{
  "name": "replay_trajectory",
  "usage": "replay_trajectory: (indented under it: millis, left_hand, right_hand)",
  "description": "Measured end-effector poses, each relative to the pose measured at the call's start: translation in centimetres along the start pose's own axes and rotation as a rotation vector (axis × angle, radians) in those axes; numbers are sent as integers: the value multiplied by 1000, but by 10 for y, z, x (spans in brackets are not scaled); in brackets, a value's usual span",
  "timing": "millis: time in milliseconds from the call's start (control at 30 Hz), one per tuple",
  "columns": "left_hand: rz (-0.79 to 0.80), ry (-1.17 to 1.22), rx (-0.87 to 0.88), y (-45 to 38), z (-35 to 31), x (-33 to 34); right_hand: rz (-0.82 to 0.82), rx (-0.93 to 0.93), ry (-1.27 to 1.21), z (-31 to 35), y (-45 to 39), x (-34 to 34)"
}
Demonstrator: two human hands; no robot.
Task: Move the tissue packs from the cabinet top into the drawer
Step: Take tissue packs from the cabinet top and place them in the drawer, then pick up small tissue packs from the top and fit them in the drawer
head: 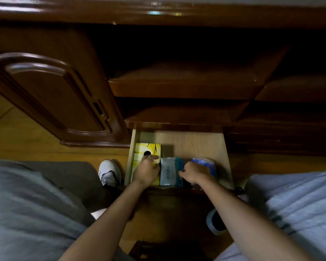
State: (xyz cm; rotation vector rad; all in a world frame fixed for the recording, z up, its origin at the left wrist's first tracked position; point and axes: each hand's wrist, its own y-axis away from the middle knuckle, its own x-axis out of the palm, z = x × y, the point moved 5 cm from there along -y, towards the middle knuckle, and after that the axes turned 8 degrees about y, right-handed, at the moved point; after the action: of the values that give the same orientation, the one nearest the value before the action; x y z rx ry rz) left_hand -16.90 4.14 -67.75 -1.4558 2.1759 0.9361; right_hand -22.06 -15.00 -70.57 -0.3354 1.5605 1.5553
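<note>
The drawer (pixel 188 140) is pulled open below the dark wooden cabinet. Three tissue packs lie side by side at its front. A yellow pack (pixel 146 149) is on the left, a pale grey-green pack (pixel 168 171) in the middle, and a blue pack (pixel 205 162) on the right. My left hand (pixel 146 171) rests on the yellow pack with its fingers curled over the pack's right edge. My right hand (pixel 194 173) lies across the blue pack, its fingers curled at the gap beside the middle pack. The near ends of the packs are hidden by my hands.
An open cabinet door (pixel 51 98) swings out on the left. Two dark shelves (pixel 183 85) sit above the drawer. My knees in grey shorts fill both lower corners, with a white shoe (pixel 109 172) left of the drawer. The back half of the drawer is bare wood.
</note>
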Motion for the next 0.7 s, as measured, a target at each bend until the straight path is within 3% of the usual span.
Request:
replay_trajectory:
  millis: [67, 133, 333, 467, 567, 700]
  left_hand:
    - [-135, -6, 87, 8, -31, -25]
    - [-285, -27, 262, 16, -75, -59]
    - [-602, -36, 798, 45, -235, -184]
    - [-643, -54, 881, 32, -321, -234]
    - [-511, 70, 752, -8, -361, -251]
    - [-392, 64, 691, -69, -401, -252]
  right_hand:
    - [-21, -33, -174, 4, 9, -20]
    - [-146, -102, -317, 6, 25, -63]
    - [-785, -450, -567, 8, 147, -254]
    - [-1140, -526, -592, 13, 207, -359]
    - [-1123, -440, -527, 22, 202, -418]
    - [-976, -172, -4, 21, 169, -458]
